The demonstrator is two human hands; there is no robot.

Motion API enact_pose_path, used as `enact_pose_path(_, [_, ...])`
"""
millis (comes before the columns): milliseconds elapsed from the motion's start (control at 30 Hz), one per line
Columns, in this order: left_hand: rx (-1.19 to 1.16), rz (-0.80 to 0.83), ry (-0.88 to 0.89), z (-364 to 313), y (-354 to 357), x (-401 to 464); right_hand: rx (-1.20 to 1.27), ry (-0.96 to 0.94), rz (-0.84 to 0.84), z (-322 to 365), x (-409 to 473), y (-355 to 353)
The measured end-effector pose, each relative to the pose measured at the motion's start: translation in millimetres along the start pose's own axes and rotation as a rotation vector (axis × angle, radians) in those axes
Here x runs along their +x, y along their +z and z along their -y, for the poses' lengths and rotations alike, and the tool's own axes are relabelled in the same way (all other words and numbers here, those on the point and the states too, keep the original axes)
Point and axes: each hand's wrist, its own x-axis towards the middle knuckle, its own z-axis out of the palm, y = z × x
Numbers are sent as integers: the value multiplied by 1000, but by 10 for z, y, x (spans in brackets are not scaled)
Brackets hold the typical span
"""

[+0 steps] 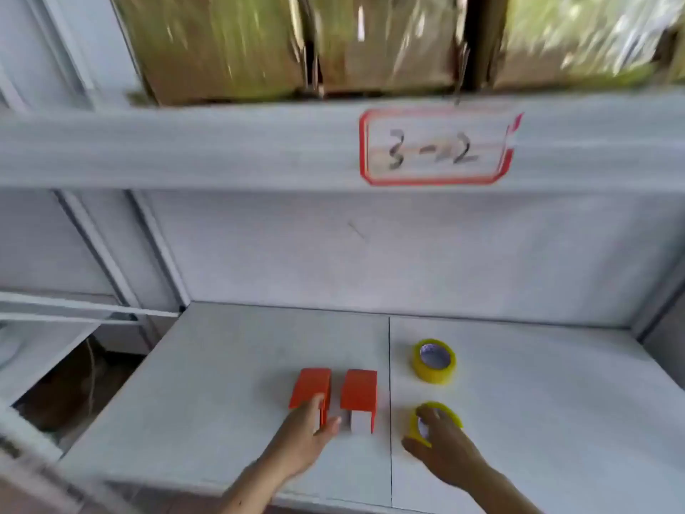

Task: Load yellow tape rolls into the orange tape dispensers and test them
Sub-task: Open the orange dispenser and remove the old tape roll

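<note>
Two orange tape dispensers stand side by side on the white shelf: the left dispenser (310, 386) and the right dispenser (358, 393). My left hand (305, 437) grips the near end of the left one, thumb on its right side. Right of a seam in the shelf lie two yellow tape rolls. The far roll (434, 361) lies flat, untouched. My right hand (441, 445) covers the near roll (443, 409), with fingers curled over its core and rim.
The white shelf surface (222, 383) has a back wall and a beam above with a red-framed label "3-2" (433, 148). Cardboard boxes (385, 42) sit on the upper level. At the left is an open gap with a lower shelf.
</note>
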Motion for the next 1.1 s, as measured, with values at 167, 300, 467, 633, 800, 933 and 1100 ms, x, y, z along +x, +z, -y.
enact_pose_path(167, [-139, -92, 23, 247, 333, 457, 115, 20, 3, 217, 532, 325])
enact_pose_path(300, [-63, -118, 80, 354, 682, 750, 241, 104, -28, 245, 876, 642])
enact_pose_path(467, [-157, -132, 67, 527, 982, 940, 682, 211, -94, 220, 1246, 1039])
enact_pose_path(633, [-187, -200, 107, 610, 1159, 1035, 910, 266, -151, 222, 1328, 1227])
enact_pose_path(800, [-290, -227, 88, 666, 1243, 989, 992, 229, -181, 244, 1263, 1325])
enact_pose_path(933, [-412, -189, 22, 759, 1351, 773, 936, 199, -202, 154, 1015, 1470])
enact_pose_path(1100, [-475, -161, -26, 720, 1329, 602, 753, 109, -291, 77, 676, 1439])
